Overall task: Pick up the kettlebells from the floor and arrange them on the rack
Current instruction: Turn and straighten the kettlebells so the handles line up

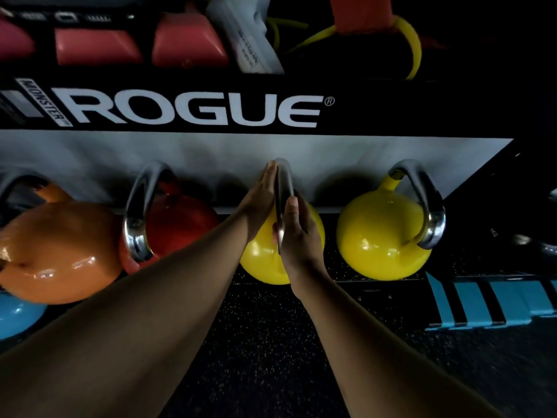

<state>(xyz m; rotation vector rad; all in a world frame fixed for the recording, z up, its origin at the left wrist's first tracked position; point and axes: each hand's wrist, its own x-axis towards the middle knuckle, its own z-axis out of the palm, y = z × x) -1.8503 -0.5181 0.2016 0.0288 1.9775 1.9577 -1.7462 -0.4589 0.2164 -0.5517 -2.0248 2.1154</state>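
Observation:
A yellow kettlebell (259,260) with a steel handle sits on the low shelf of the black rack (187,110), in the middle of the row. My left hand (260,203) lies flat against the left side of its handle, fingers straight. My right hand (297,233) wraps the handle from the right, thumb up. Right of it stands a second yellow kettlebell (382,236). To the left stand a red kettlebell (177,224) and an orange kettlebell (60,251), with a blue kettlebell (18,318) below at the frame's left edge.
The upper shelf holds pink weights (96,46), a grey item (250,40) and yellow bands (410,43). Dark speckled rubber floor (271,342) lies in front of the rack. A blue-and-black striped object (497,300) lies at the right.

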